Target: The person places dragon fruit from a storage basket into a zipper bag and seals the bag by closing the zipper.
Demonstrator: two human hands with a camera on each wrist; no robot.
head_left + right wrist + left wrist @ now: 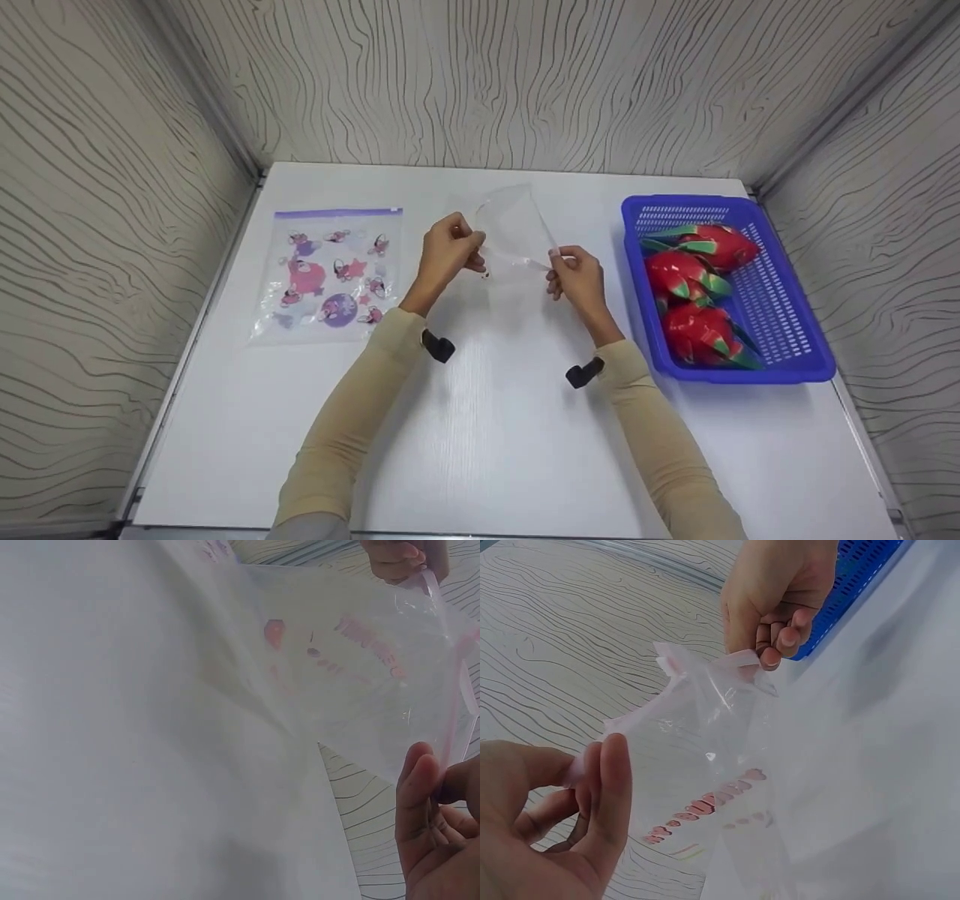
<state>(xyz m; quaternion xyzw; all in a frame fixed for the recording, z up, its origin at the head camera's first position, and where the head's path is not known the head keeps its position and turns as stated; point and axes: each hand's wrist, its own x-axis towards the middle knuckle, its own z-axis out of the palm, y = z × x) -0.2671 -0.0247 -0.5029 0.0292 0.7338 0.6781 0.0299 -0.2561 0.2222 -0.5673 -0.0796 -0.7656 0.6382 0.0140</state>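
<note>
A clear plastic zip bag (514, 225) with a pinkish rim is held up over the middle of the table by both hands. My left hand (454, 251) pinches one side of its rim between thumb and fingers. On the other side, my right hand (577, 277) pinches the rim the same way. Red lettering (705, 806) runs across the bag's wall in the left wrist view. In the right wrist view the two sides of the rim stand apart at the mouth, and no contents show through the film.
Left on the white table (480, 450) lies a flat printed zip bag (341, 274) with a purple slider strip. To the right stands a blue plastic basket (780, 300) holding red dragon fruits (694, 330) with green tips. Wood-patterned panels (480, 82) enclose the table's back and sides.
</note>
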